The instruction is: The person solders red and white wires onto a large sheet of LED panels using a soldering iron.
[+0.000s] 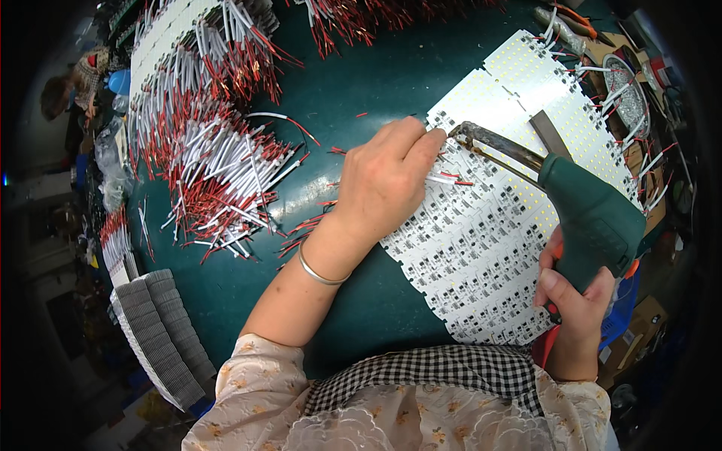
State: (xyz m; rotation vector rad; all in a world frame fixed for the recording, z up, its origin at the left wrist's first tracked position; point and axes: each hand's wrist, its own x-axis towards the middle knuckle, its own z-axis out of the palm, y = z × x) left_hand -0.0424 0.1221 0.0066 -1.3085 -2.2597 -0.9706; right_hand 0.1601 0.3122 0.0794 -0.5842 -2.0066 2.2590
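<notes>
My left hand is closed in a pinch over the upper left edge of a white circuit board sheet. Short white wires with red ends stick out from under its fingers; the pinched tips themselves are hidden. In my right hand is the grip of a green soldering gun, fingers wrapped round it. Its dark metal tip reaches left across the board and ends close beside my left fingertips. The sheet carries rows of small black components and yellow LED squares.
Piles of white wires with red ends lie at the left on the green table. Stacked grey strips stand at the near left. Wired boards lie along the right; beyond are an oval metal dish and orange-handled pliers.
</notes>
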